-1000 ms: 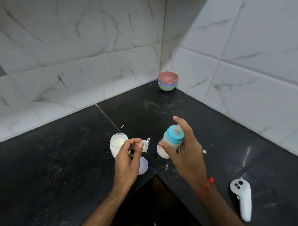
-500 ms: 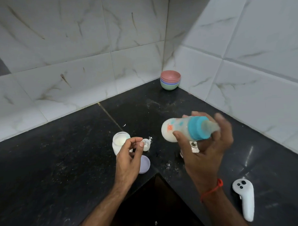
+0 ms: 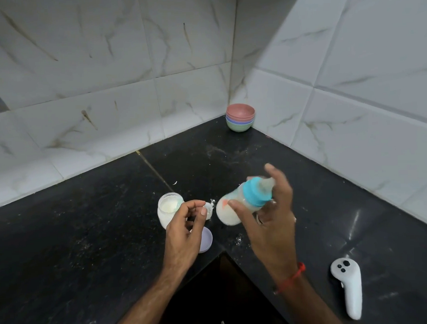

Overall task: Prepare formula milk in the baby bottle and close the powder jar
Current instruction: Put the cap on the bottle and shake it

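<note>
The baby bottle [image 3: 240,204], capped in teal and milky inside, tilts in the right hand [image 3: 270,223], whose fingers wrap it. Left of the bottle the glass powder jar [image 3: 168,210] stands open, its lilac lid [image 3: 206,239] lying nearby. The left hand [image 3: 186,233] hovers loosely curled, apparently empty. Closing the jar remains.

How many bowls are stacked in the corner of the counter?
4 by the colour bands that show: one nested stack of bowls in the far corner where the two tiled walls meet, pink on top, then purple, blue and green at the bottom. More could be hidden inside.
</note>
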`<state>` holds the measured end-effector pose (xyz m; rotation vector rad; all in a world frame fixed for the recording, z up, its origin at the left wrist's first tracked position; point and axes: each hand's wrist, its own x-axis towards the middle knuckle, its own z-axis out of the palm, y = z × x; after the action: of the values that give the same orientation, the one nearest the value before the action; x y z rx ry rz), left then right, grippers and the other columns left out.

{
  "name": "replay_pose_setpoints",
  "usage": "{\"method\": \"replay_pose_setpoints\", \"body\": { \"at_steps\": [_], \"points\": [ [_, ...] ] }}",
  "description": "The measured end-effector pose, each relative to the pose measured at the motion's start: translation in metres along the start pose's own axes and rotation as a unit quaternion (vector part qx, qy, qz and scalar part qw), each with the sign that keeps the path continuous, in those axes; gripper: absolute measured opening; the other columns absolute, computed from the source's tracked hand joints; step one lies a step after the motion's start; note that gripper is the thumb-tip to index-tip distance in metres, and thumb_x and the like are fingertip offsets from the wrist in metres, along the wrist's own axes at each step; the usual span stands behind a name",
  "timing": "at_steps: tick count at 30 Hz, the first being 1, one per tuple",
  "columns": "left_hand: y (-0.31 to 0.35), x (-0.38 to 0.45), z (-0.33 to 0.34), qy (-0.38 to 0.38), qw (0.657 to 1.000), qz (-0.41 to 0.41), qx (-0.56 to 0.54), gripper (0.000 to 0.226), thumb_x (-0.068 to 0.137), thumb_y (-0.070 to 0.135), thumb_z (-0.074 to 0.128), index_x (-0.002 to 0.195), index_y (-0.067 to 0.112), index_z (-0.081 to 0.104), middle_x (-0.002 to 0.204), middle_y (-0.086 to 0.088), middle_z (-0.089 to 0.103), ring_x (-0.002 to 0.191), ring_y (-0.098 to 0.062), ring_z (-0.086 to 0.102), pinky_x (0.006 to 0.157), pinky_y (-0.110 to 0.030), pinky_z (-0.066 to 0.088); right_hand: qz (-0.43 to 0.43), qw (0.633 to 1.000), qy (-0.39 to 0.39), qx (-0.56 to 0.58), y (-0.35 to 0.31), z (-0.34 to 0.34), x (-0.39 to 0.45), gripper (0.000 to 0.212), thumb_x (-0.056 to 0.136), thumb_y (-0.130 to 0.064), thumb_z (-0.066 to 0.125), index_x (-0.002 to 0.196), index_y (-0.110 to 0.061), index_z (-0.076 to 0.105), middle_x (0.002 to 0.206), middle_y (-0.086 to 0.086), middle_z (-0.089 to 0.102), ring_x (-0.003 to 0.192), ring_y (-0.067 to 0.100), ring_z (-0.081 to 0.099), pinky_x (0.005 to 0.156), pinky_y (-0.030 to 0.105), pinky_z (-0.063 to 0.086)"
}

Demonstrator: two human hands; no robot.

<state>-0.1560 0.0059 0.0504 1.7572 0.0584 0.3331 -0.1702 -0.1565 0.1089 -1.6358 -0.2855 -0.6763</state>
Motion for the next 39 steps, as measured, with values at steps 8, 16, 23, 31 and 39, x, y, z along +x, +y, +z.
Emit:
{"method": "replay_pose_setpoints", "body": {
  "at_steps": [8, 16, 23, 31, 39],
  "points": [
    [-0.002, -0.001, 0.001, 0.006, 1.0, 0.0, 0.0, 0.013, 0.099, 0.022, 0.064, 0.109, 0.028, 0.07, 0.103, 0.022, 0.071, 0.098, 0.001, 0.066, 0.075, -0.012, 0.051, -0.065, 0.989, -0.063, -0.115, 0.003, -0.001, 0.006, 0.089, 0.082, -0.015, 0.086, 0.143, -0.054, 0.035, 0.142, -0.028, 0.048, 0.129, 0.005, 0.055, 0.106, 0.032, 0.052],
    [-0.003, -0.004, 0.001, -0.002, 1.0, -0.01, 0.002, 0.014, 0.099, 0.022, 0.064, 0.109, 0.031, 0.069, 0.103, 0.024, 0.071, 0.099, 0.001, 0.067, 0.078, -0.019, 0.054, -0.039, 0.99, -0.068, -0.116, 0.007, 0.006, 0.002, 0.084, 0.084, -0.018, 0.085, 0.144, -0.054, 0.037, 0.142, -0.033, 0.046, 0.132, 0.003, 0.052, 0.103, 0.043, 0.054],
    [-0.005, -0.004, -0.001, 0.006, 1.0, -0.019, 0.001, 0.014, 0.099, 0.021, 0.065, 0.109, 0.029, 0.07, 0.103, 0.022, 0.072, 0.099, -0.001, 0.068, 0.079, -0.024, 0.055, -0.091, 0.992, -0.003, -0.085, -0.002, 0.0, 0.008, 0.083, 0.079, -0.008, 0.088, 0.141, -0.042, 0.044, 0.14, -0.011, 0.054, 0.125, 0.02, 0.061, 0.099, 0.046, 0.057],
    [-0.001, -0.002, 0.0, 0.005, 1.0, -0.016, -0.001, 0.014, 0.099, 0.019, 0.065, 0.107, 0.03, 0.07, 0.099, 0.024, 0.071, 0.093, 0.002, 0.066, 0.074, -0.012, 0.049, -0.176, 0.981, 0.087, -0.006, -0.015, -0.008, 0.008, 0.072, 0.081, -0.012, 0.085, 0.133, -0.047, 0.049, 0.136, -0.005, 0.057, 0.117, 0.03, 0.066, 0.093, 0.049, 0.059],
    [0.003, 0.005, 0.005, -0.002, 1.0, -0.007, -0.001, 0.014, 0.098, 0.021, 0.066, 0.11, 0.027, 0.07, 0.098, 0.013, 0.073, 0.096, -0.002, 0.067, 0.076, -0.01, 0.049, -0.16, 0.983, 0.088, 0.031, -0.012, -0.008, 0.012, 0.088, 0.078, 0.0, 0.085, 0.142, -0.038, 0.037, 0.13, 0.023, 0.054, 0.118, 0.04, 0.063, 0.099, 0.041, 0.056]
  ]
}}
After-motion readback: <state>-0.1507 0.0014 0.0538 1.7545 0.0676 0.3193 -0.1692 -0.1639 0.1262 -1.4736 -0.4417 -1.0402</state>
